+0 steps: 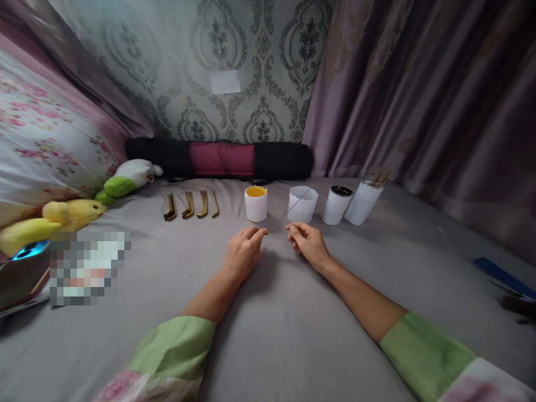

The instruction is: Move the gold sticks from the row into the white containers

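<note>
My left hand [245, 251] hovers over the grey sheet with thumb and fingers pinched together; a small dark tip shows at the fingertips, too small to name. Across from it, my right hand [307, 241] has its fingers closed, and what they hold is hidden. A thin dark stick [298, 202] slants across the front of a white cup [307, 215] just beyond the right hand; whether the fingers touch it I cannot tell. Past the left hand stands a white-wrapped cup [255, 211] with yellow inside. To the right are a white-wrapped jar [334, 212] with a dark opening and a taller jar [364, 201] holding brown sticks.
Small bunches of bent golden-brown strips [187, 206] lie in a row at the left. A black and maroon bolster [221, 159] lines the wall. Plush toys [75, 212] and a blurred-out device [90, 268] sit left; a blue object [506, 276] lies far right.
</note>
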`<state>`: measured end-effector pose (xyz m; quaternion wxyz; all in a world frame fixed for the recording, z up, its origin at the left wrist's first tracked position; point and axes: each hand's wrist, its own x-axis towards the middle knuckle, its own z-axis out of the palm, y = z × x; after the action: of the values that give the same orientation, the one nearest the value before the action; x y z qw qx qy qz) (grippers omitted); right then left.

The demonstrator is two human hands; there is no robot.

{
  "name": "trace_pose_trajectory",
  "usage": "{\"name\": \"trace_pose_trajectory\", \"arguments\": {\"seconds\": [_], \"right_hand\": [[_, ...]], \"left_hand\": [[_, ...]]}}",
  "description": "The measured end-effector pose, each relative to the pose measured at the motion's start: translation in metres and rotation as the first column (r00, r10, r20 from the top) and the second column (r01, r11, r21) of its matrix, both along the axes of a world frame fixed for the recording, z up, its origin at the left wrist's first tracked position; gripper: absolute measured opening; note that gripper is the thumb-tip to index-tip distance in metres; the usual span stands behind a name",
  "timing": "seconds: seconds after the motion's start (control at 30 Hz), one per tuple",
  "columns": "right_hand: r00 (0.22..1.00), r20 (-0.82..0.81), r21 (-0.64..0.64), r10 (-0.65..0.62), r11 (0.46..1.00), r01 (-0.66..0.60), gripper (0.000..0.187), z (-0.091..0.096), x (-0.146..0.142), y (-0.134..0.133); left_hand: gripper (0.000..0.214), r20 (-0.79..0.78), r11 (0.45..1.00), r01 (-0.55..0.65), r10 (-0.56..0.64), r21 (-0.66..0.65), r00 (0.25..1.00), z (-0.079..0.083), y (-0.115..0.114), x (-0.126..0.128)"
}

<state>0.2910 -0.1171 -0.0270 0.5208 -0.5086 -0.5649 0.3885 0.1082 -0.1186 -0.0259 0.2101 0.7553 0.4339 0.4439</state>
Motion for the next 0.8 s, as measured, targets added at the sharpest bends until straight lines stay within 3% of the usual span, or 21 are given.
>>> {"name": "trace_pose_trajectory", "arguments": {"seconds": [0.2, 0.4, 0.8], "right_hand": [[0.998, -0.059, 0.003, 0.036, 0.999, -0.036, 0.03, 0.003, -0.002, -0.003], [0.993, -0.09, -0.045, 0.074, 0.996, -0.079, 0.032, 0.009, -0.005, -0.006], [0.972, -0.192, -0.068, 0.138, 0.986, -0.153, 0.033, 0.008, -0.006, -0.007]], "left_hand": [[0.031, -0.261, 0.988, 0.01, 0.03, 0.151, 0.965, -0.004, 0.002, -0.002], [0.034, -0.485, 0.969, 0.059, 0.067, 0.239, 0.872, -0.003, 0.0, -0.002], [0.031, -0.629, 0.938, 0.133, 0.106, 0.321, 0.77, 0.006, -0.004, 0.0]]}}
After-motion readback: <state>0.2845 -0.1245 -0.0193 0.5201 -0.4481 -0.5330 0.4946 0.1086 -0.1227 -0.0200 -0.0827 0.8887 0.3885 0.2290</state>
